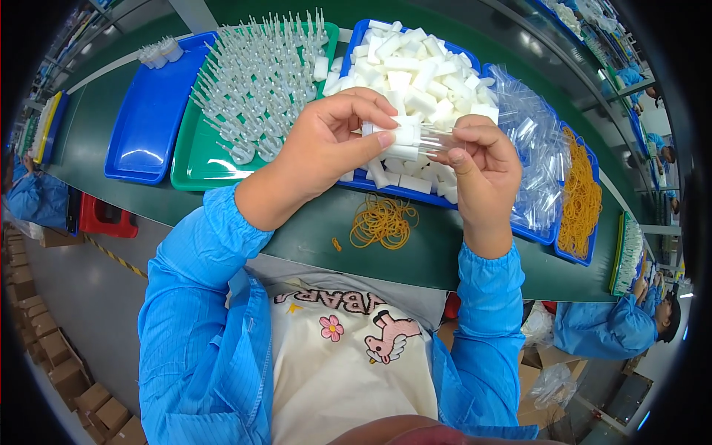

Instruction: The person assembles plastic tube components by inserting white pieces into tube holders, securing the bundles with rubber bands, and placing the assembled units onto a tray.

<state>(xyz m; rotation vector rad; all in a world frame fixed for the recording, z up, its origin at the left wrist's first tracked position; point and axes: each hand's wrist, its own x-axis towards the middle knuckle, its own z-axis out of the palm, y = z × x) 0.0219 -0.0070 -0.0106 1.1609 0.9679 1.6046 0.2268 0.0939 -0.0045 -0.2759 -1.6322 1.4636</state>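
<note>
Green, smooth worktop [437, 259] stretches before you through a workshop, and just above it, in front of your chest, you hold a white, foam-like piece [404, 137] together with a clear plastic sleeve [439, 139] with thin prongs showing in it. Your left hand [315, 144] grips the white piece between thumb and fingers; your right hand [486, 167] pinches the clear end, fingertips closed on it. Holding it from both ends, level and near your eyes, probably keeps the two parts in line; how far one sits inside the other, I cannot tell.

Right behind your hands, a blue plastic tray [400, 190] is heaped with white foam-like blocks [415, 63], likely central so that either hand can reach. Near you on the worktop lies a loose tangle of yellow rubber bands [382, 221], with one small twisted band [337, 244] just beside it, perhaps set there for a short reach.

To your left, a green plastic tray [189, 159] carries many pale, thin-stemmed parts [259, 81], mostly stems up, which seems to keep them easy to pick. Beyond it, a long blue tray [148, 111] has a small white cluster [159, 53] at its far end. To your right come clear plastic tubes [523, 133], then a narrow tray of yellow bands [578, 196], each kind apparently kept apart; farther right sits a blue-clad co-worker [612, 326]
</note>
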